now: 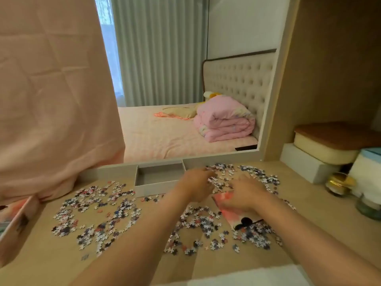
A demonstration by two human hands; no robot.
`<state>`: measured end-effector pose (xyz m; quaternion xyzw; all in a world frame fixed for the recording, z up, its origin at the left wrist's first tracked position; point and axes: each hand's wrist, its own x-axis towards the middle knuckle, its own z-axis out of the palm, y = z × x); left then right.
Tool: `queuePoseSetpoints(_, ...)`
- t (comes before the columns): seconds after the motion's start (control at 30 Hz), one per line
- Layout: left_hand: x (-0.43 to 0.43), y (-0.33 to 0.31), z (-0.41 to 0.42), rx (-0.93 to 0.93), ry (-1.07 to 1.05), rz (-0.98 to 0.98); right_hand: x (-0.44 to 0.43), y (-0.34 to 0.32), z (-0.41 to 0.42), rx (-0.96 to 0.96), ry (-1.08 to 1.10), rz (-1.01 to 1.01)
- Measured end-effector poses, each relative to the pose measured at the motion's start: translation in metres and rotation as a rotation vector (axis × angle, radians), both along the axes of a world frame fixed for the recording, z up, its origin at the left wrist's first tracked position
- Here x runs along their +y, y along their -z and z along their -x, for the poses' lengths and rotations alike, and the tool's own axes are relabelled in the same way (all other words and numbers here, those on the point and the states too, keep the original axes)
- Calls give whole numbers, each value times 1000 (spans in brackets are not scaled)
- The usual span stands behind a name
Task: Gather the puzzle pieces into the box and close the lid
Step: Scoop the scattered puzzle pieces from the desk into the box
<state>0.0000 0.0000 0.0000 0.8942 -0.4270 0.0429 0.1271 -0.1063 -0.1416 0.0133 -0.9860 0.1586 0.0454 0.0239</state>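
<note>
Wooden desktop (51,259) under a mirror, puzzle pieces (99,211) scattered all over it. Grey box (152,189) sits open at the back against the mirror ledge and looks empty. Left hand (198,186) and right hand (247,193) are both palm-down in the far cluster just right of the box, fingers bent over pieces. Can't tell if either grips any, since the fingertips are hidden and blurred. Step: early gathering. Next: rake a pile together, lift, drop it left into the box. Pink printed sheet (228,211) is partly under the right hand. Probable lid (14,221) is cut off at the left edge, unsure.
</note>
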Motion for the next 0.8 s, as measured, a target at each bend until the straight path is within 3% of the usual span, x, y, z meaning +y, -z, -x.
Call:
queuePoseSetpoints(0.13,-25,14,16,123,-3,-201,-4,13,11,180,-7,113)
queuePoseSetpoints(0.23,-33,28,24,149,53,-146,-8,22,12,125,2,67)
queuePoseSetpoints(0.37,-37,33,26,-32,27,-125,-8,18,16,42,-34,53)
queuePoseSetpoints(0.47,-37,30,29,50,24,-74,-9,14,21,28,-73,3)
queuePoseSetpoints(0.67,-24,19,31,326,125,46,-6,16,22,-77,-161,98)
queuePoseSetpoints(0.8,-12,13,27,185,136,95,-1,2,22,-127,-198,191)
